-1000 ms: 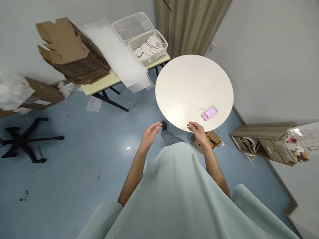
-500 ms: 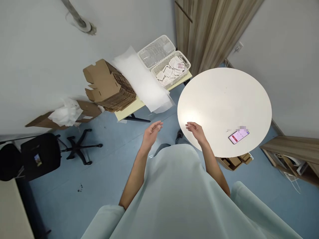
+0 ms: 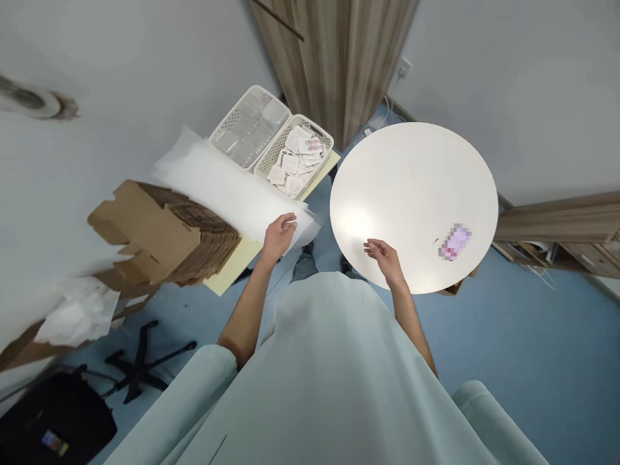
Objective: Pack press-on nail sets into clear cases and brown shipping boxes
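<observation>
My left hand [image 3: 279, 236] hangs in the air with its fingers loosely bent and apart, holding nothing. In the view it overlaps the near end of the white translucent sheets [image 3: 232, 190]; whether it touches them I cannot tell. My right hand [image 3: 383, 257] is held over the near left edge of the round white table [image 3: 411, 187], its fingers slightly curled and holding nothing. On that table's right side lies a phone [image 3: 454, 243], blurred by pixelation.
A pale yellow table [image 3: 232, 265] bears flattened cardboard boxes [image 3: 165, 232], the sheets, a basket of small white packets [image 3: 295, 161] and a basket of clear plastic pieces [image 3: 249, 126]. A black office chair [image 3: 53, 420] stands lower left. A wooden shelf [image 3: 557, 219] is at right.
My view has turned and moved nearer the tables. The baskets, sheets and cardboard now appear further left and lower. My left hand now overlaps the sheets in view; both hands remain without anything in them.
</observation>
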Demonstrator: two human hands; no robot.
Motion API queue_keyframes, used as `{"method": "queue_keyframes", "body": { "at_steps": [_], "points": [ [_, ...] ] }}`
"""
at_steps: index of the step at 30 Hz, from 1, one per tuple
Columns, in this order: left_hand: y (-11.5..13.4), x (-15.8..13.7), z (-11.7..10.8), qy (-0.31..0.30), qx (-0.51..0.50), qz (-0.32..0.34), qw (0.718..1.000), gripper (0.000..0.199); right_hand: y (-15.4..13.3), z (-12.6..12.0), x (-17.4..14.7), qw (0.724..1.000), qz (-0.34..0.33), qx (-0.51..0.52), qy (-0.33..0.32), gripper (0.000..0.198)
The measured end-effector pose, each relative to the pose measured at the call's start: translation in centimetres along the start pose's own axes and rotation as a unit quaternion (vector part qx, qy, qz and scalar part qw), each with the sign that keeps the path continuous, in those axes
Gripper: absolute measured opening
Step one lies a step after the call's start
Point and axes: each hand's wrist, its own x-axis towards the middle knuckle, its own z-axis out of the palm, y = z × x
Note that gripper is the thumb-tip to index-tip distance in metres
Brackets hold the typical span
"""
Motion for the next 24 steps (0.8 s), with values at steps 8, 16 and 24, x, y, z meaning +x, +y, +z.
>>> {"method": "queue_keyframes", "body": {
  "at_steps": [8,16,24],
  "points": [
    [1.4,14.5,-3.5,-0.036,0.223,0.083,0.971,0.051,-2.5,6.0,-2.3,0.991,0.002,0.034,0.129,0.057],
    [1.5,22.1,-2.4,-0.147,0.370,0.127,0.908,0.063,-2.4,11.0,-4.8,0.968,0.014,0.081,0.237,0.056],
    [0.4,23.4,-2.0,-0.166,0.408,0.137,0.887,0.060,-1.3,12.2,-6.0,0.956,0.020,0.089,0.278,0.059]
  ]
}}
